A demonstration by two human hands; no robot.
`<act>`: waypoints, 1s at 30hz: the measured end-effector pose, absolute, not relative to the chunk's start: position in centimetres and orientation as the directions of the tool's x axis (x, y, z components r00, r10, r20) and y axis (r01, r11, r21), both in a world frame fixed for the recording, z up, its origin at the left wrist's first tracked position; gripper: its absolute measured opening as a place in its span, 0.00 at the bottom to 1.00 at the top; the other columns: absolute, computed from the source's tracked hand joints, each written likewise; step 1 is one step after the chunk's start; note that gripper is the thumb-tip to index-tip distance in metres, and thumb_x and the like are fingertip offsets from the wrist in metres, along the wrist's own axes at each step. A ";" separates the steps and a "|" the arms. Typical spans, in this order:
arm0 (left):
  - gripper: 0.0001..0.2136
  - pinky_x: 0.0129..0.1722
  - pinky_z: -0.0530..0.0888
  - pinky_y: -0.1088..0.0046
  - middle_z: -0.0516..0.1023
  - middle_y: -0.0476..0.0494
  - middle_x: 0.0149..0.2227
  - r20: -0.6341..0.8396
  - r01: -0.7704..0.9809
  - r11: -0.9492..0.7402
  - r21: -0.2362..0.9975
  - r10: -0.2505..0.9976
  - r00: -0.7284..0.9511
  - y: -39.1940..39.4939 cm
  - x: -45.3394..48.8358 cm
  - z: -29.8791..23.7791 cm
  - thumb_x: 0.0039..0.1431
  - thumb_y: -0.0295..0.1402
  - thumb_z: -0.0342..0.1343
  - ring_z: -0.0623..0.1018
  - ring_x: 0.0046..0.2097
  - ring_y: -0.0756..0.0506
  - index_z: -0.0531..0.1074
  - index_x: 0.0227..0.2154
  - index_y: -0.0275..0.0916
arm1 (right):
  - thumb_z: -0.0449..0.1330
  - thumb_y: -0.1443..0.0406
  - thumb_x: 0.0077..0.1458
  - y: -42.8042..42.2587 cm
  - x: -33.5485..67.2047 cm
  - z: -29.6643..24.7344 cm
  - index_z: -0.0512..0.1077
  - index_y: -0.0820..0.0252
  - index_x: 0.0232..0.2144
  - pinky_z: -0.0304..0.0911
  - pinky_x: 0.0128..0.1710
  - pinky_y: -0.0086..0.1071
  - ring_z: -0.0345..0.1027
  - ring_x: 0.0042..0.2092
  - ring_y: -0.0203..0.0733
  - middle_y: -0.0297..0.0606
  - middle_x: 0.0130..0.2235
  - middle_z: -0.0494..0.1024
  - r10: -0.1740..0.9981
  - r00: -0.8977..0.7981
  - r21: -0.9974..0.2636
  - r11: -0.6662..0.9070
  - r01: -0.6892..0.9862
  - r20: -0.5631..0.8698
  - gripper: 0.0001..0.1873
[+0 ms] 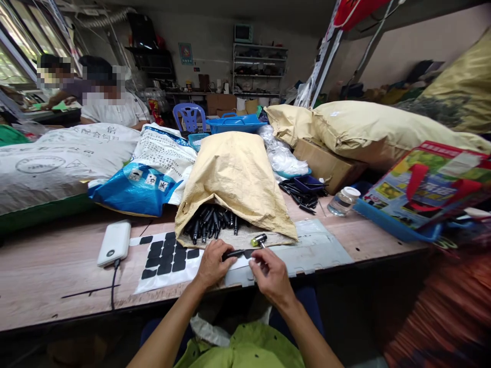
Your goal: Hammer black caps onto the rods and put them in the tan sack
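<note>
My left hand is closed on a slim black pen-shaped piece, which points to the right over the front of the table. My right hand is closed at its far end, with thumb and forefinger pinched beside a small dark patch. What those fingers hold is hidden. Just beyond them is a small hammer with a yellow-green and black head; its handle runs toward my right hand. A sheet of black square stickers lies left of my hands. Similar black pieces fill the mouth of a tan sack.
A white power bank with a cable lies at left. Printed sacks stand behind it. More black pieces, a clear jar and a blue tray with a colourful bag are at right. Two people sit at back left.
</note>
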State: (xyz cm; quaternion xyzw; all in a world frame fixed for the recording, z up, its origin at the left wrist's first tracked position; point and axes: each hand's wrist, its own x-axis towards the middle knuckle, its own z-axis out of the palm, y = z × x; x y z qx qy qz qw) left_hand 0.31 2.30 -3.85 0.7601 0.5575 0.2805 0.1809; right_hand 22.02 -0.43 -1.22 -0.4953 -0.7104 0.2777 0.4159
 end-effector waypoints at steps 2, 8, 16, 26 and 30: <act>0.08 0.45 0.67 0.63 0.77 0.43 0.37 0.204 0.738 -0.302 0.604 0.953 0.223 2.5 0.2 -3.8 0.59 0.37 0.62 0.73 0.43 0.41 0.79 0.39 0.41 | 0.61 0.62 0.59 -1.3 23.5 -1.1 0.75 0.56 0.41 0.63 0.43 0.37 0.67 0.41 0.46 0.40 0.38 0.74 0.923 -0.063 -0.614 0.302 0.729 0.380 0.09; 0.07 0.45 0.66 0.64 0.77 0.44 0.36 0.194 0.716 -0.280 0.639 0.960 0.202 2.5 0.2 -3.5 0.57 0.35 0.63 0.73 0.43 0.41 0.79 0.38 0.41 | 0.57 0.66 0.61 -1.7 26.7 -3.4 0.74 0.57 0.41 0.62 0.40 0.38 0.65 0.39 0.48 0.42 0.36 0.72 0.919 -0.055 -0.349 0.203 0.915 0.391 0.07; 0.06 0.46 0.66 0.65 0.77 0.45 0.36 0.191 0.701 -0.257 0.666 0.966 0.173 2.5 0.3 -3.5 0.56 0.33 0.64 0.73 0.44 0.42 0.80 0.37 0.42 | 0.50 0.65 0.69 -3.5 24.4 -0.4 0.73 0.58 0.45 0.67 0.42 0.35 0.71 0.41 0.44 0.42 0.38 0.75 0.898 -0.170 -0.657 0.417 0.628 0.407 0.11; 0.07 0.47 0.66 0.64 0.78 0.45 0.36 0.186 0.687 -0.244 0.684 0.970 0.159 2.6 0.3 -3.7 0.56 0.33 0.64 0.72 0.44 0.41 0.81 0.37 0.42 | 0.51 0.63 0.69 -4.3 23.0 -1.2 0.75 0.56 0.43 0.68 0.38 0.35 0.71 0.38 0.45 0.42 0.36 0.75 0.905 -0.187 -0.687 0.413 0.598 0.382 0.12; 0.06 0.46 0.65 0.65 0.77 0.45 0.36 0.181 0.693 -0.246 0.677 0.969 0.167 2.7 0.2 -3.8 0.56 0.35 0.64 0.72 0.44 0.42 0.80 0.36 0.42 | 0.51 0.63 0.69 -4.3 22.1 -0.6 0.75 0.56 0.45 0.68 0.40 0.36 0.71 0.39 0.46 0.43 0.36 0.75 0.897 -0.202 -0.700 0.435 0.567 0.394 0.12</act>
